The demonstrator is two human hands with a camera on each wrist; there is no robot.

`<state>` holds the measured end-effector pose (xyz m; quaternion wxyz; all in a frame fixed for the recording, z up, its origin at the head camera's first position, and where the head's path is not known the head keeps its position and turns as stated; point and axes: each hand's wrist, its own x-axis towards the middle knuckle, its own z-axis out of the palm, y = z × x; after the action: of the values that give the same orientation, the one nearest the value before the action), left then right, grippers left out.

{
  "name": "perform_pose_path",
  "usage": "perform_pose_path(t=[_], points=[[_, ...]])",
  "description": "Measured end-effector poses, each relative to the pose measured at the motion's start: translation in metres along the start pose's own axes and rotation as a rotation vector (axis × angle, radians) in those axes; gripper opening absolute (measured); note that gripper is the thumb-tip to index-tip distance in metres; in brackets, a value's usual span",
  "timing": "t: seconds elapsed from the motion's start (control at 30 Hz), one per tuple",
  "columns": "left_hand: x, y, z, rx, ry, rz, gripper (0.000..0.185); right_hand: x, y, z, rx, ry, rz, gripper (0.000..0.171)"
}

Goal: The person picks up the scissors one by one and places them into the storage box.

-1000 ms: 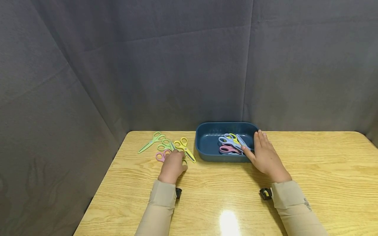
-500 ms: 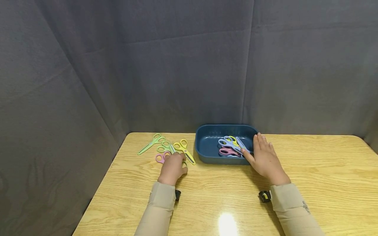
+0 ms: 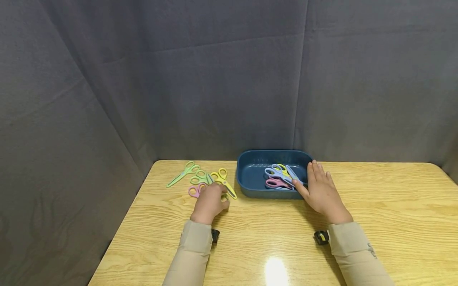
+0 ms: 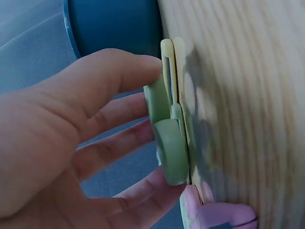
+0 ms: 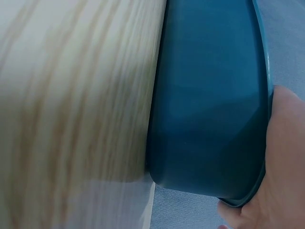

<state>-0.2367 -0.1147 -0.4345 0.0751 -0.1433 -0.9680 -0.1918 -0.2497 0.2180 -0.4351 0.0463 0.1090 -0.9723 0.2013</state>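
Note:
My left hand (image 3: 209, 203) bends over a pile of children's scissors left of the blue tray (image 3: 255, 194). In the left wrist view, its thumb and fingers grip the handle of green scissors (image 4: 172, 155). Yellow scissors (image 3: 226, 185) lie beside that hand, blades toward the tray. Pink scissors (image 3: 193, 192) are partly hidden under it, next to another green pair (image 3: 197, 180). My right hand (image 3: 323, 196) rests along the tray's right end, fingers straight and thumb over the rim. Inside the tray are blue scissors (image 3: 274, 171), pink scissors (image 3: 273, 183) and yellow ones, overlapping.
Apart from the pile, light green scissors (image 3: 183, 174) lie at the table's back left. The wooden table (image 3: 257, 238) ends at a grey curtain (image 3: 222, 87) behind the tray. Each wrist carries a small black camera (image 3: 321, 237).
The left hand has shifted very slightly right, its thumb a little further out. The right hand stays on the tray; the scissors have not visibly moved.

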Motion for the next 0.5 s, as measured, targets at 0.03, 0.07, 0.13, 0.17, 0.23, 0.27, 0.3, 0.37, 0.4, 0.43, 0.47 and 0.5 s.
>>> perform_pose_path(t=[0.03,0.07,0.13,0.17,0.23,0.27,0.3,0.37,0.4,0.43,0.47,0.5], points=[[0.0004,0.0005,-0.0003,-0.003,0.01,0.005,0.024,0.0,0.0002,-0.0001,-0.001,-0.001,0.0,0.091],[0.0008,0.0012,-0.0005,-0.005,0.018,0.008,0.025,-0.0001,0.0003,-0.0001,-0.001,-0.002,0.001,0.091],[0.0016,0.0027,-0.0015,-0.005,0.028,0.009,0.025,-0.0002,0.0003,-0.0003,0.0,-0.002,0.002,0.091],[0.002,0.0034,-0.002,-0.004,0.033,0.006,0.026,-0.0003,0.0003,-0.0003,0.001,-0.002,0.003,0.091],[0.0029,0.0042,-0.0029,-0.004,0.049,0.004,0.028,-0.0005,0.0001,-0.0005,0.002,-0.002,0.003,0.09],[0.0032,0.0046,-0.0035,-0.006,0.058,0.005,0.028,-0.0005,-0.0001,-0.0006,0.003,-0.002,0.003,0.09],[0.0035,0.0048,-0.0039,-0.007,0.07,0.01,0.029,-0.0005,-0.0002,-0.0007,0.003,-0.003,0.003,0.09],[0.004,0.0051,-0.0045,-0.015,0.097,0.02,0.031,-0.0005,-0.0006,-0.0009,0.006,-0.006,0.002,0.09],[0.0043,0.0052,-0.0047,-0.02,0.11,0.028,0.031,-0.0004,-0.0008,-0.0009,0.007,-0.006,0.002,0.09],[0.0046,0.0052,-0.0048,-0.023,0.121,0.037,0.032,-0.0002,-0.0008,-0.0009,0.007,-0.006,0.002,0.09],[0.0049,0.0054,-0.005,-0.027,0.132,0.045,0.032,-0.0001,-0.0009,-0.0008,0.006,-0.006,0.002,0.09],[0.0053,0.0056,-0.005,-0.03,0.143,0.052,0.033,0.0,-0.001,-0.0008,0.006,-0.006,0.002,0.09]])
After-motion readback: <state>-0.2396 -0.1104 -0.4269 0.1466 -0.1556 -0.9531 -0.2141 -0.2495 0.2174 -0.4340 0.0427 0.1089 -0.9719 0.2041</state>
